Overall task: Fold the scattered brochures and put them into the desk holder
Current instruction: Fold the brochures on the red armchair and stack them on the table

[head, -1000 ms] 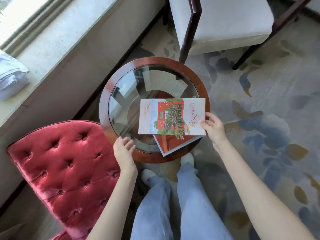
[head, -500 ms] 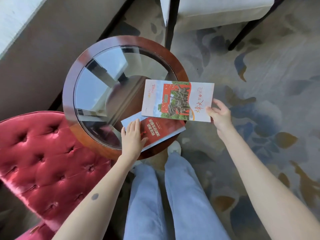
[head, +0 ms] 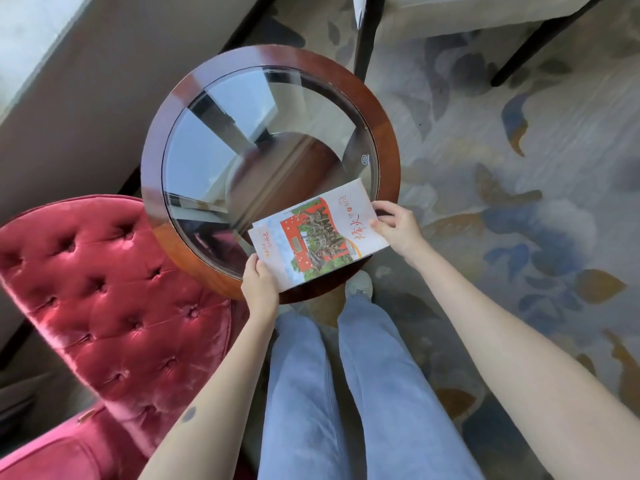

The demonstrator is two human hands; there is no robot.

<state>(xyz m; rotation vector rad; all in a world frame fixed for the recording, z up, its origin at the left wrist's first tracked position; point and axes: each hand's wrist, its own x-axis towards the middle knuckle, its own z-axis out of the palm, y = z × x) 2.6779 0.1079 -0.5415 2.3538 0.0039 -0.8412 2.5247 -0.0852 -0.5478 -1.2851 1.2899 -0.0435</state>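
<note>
Between the left hand [head: 259,289] and the right hand [head: 398,230], a brochure [head: 318,237] is held face up over the near rim of the round glass counter [head: 152,161]. Its long axis slants from the left hand, low and close to the person, up and away to the right hand. A red picture sits midway between the hands. The left hand pinches the near corner, thumb on top, with its fingers hidden beneath the paper. The right hand grips the far short end, thumb on the face and fingers curled at the edge. A thin doubled edge shows just beyond the left thumb, but whether it is a fold or a second sheet cannot be told. The lettering by the right hand is too blurred to read. Left of the left hand stands a red tufted chair [head: 114,289].
</note>
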